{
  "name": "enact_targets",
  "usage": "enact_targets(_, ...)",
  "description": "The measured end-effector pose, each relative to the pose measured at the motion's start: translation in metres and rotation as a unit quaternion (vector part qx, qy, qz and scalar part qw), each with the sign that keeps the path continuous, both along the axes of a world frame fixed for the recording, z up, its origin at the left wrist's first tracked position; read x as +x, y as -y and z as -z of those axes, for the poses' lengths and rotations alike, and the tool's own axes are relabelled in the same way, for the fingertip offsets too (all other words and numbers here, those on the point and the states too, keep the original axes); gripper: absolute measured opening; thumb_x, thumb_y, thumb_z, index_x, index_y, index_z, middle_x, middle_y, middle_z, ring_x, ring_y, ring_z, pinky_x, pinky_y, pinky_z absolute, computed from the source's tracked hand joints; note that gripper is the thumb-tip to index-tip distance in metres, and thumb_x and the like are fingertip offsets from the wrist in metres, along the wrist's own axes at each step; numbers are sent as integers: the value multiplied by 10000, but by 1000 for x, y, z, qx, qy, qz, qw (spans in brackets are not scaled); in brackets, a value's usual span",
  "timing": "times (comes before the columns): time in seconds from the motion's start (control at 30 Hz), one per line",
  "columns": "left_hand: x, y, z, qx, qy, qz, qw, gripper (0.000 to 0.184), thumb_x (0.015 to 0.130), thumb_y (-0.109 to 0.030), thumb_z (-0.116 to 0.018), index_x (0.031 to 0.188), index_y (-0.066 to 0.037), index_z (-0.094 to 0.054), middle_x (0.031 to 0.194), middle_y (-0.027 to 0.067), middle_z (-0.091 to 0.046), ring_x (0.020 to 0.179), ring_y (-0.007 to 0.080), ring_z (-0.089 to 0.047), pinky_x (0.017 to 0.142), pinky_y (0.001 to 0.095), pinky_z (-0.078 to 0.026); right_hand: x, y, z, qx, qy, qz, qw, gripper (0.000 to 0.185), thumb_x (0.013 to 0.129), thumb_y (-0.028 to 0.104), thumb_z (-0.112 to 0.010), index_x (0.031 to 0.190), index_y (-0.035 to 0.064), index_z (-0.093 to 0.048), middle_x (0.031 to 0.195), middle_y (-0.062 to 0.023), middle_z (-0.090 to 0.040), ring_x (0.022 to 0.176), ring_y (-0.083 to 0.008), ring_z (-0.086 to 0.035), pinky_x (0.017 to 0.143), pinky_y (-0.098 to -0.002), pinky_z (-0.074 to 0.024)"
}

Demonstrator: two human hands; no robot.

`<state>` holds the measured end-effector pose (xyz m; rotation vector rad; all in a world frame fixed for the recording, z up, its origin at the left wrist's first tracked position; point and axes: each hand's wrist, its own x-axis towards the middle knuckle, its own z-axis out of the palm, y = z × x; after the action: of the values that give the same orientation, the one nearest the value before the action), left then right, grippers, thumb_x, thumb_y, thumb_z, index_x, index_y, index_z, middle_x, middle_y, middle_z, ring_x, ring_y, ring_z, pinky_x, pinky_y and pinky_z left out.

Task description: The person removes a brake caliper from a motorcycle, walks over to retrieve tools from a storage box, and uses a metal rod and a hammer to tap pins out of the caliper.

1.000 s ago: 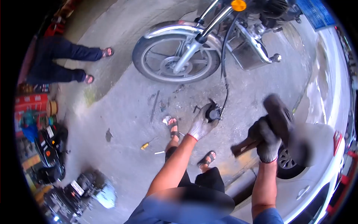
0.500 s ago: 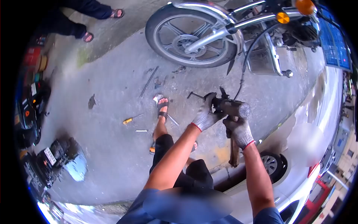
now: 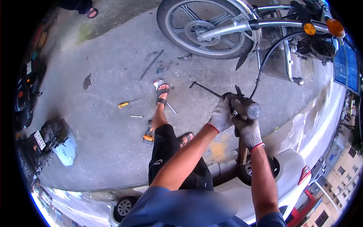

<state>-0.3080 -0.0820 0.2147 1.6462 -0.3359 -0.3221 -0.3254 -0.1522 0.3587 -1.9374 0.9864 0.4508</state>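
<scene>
- Clasping a hammer (image 3: 252, 111), the person's right hand (image 3: 248, 129) has its gloved fingers curled around the handle just under the head; the handle's far end points down toward a white car (image 3: 285, 166).
- The left hand (image 3: 220, 116), gloved too, is wrapped round a black part (image 3: 238, 90); its fingertips are hidden from me, so I cannot tell how tightly they press.
- That part sits in front of the person, above the concrete floor (image 3: 109, 151), partly covered by the hammer's head. I can't tell whether head and part touch.
- A black cable (image 3: 259, 77) runs from beside the part up to a motorcycle (image 3: 234, 30), whose front wheel faces us side-on.
- Past the left hand juts a thin dark rod (image 3: 206, 89), bent at its outer end.
- Near the person's sandalled feet lie a yellow-handled screwdriver (image 3: 123, 104), a short metal piece (image 3: 137, 116) and an orange-and-black power tool (image 3: 148, 138), the last just beside one leg.
- Farther forward on the concrete rests a long slim bar (image 3: 151, 65).
- Off to the left stand parked two-wheelers (image 3: 47, 140), and at the top another person's sandalled foot (image 3: 92, 13) shows below a dark trouser leg.
</scene>
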Motion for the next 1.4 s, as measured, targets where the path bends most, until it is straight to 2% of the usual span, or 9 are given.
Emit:
enact_targets(0.33, 16, 12, 8, 61, -37, 67, 995, 680, 652, -223, -767, 1241, -47, -477, 1160, 202, -574, 1021, 371, -606, 842, 422, -518, -13, 35, -45, 127, 148, 190, 962, 202, 837, 72, -598, 1006, -17, -532, 713, -65, -551, 541, -163, -545, 475, -289, -456)
enact_targets(0.47, 14, 16, 9, 83, -32, 84, 992, 714, 630, -230, -789, 1239, -32, -472, 1157, 204, -574, 1043, 367, -596, 868, 408, -508, -20, 33, -63, 80, 132, 168, 974, 270, 939, 222, -554, 1087, -1, -514, 685, -30, -538, 511, -136, -533, 459, -269, -453)
enact_targets(0.6, 16, 21, 13, 98, -36, 105, 989, 750, 629, -265, -802, 1245, -27, -449, 1154, 204, -572, 1039, 367, -593, 868, 404, -503, -23, 26, -40, 24, 98, 114, 988, 133, 907, 75, -545, 1030, 40, -509, 658, -20, -515, 499, -108, -505, 434, -270, -422)
enact_targets(0.87, 13, 11, -1, 48, -89, 144, 984, 694, 678, -323, -778, 1241, -76, -455, 1163, 189, -568, 1034, 357, -598, 861, 426, -506, -33, 24, 23, -68, 72, 17, 995, 126, 901, 94, -563, 994, 9, -556, 634, -17, -524, 493, -102, -501, 437, -299, -409)
enact_targets(1.0, 19, 16, -1, 95, -38, 131, 986, 659, 679, -308, -771, 1216, -74, -468, 1144, 199, -572, 995, 378, -608, 836, 439, -514, -21, 22, -6, -16, 16, 95, 995, 140, 899, 95, -579, 1016, 24, -549, 640, -4, -516, 520, -89, -489, 455, -279, -413)
enact_targets(1.03, 20, 14, -1, 92, -35, 124, 987, 647, 677, -302, -769, 1205, -72, -473, 1143, 201, -571, 984, 386, -609, 826, 445, -516, -24, 27, -2, -60, 138, 40, 988, 118, 893, 93, -589, 998, 66, -542, 691, 17, -523, 583, -81, -508, 507, -257, -415)
enact_targets(1.2, 23, 16, 0, 143, 2, 134, 981, 665, 664, -285, -770, 1219, -68, -475, 1149, 205, -570, 984, 385, -609, 825, 444, -519, -11, 18, -76, -36, 156, 130, 978, 47, 894, 40, -546, 941, 45, -544, 690, 6, -520, 535, -63, -473, 447, -240, -390)
enact_targets(1.33, 16, 11, 5, 85, 3, 121, 989, 669, 658, -293, -775, 1222, -80, -484, 1155, 184, -580, 1000, 370, -610, 835, 432, -520, -44, 27, 21, -74, 103, 22, 992, 49, 845, 21, -563, 883, 4, -539, 688, -13, -514, 617, -94, -462, 546, -270, -422)
enact_targets(1.4, 18, 13, -3, 105, -6, 147, 984, 678, 651, -300, -779, 1223, -83, -487, 1163, 164, -586, 1016, 356, -611, 852, 420, -518, -51, 28, 33, -49, 68, 24, 996, 112, 898, 106, -562, 980, 47, -514, 613, -3, -486, 490, -86, -479, 406, -277, -385)
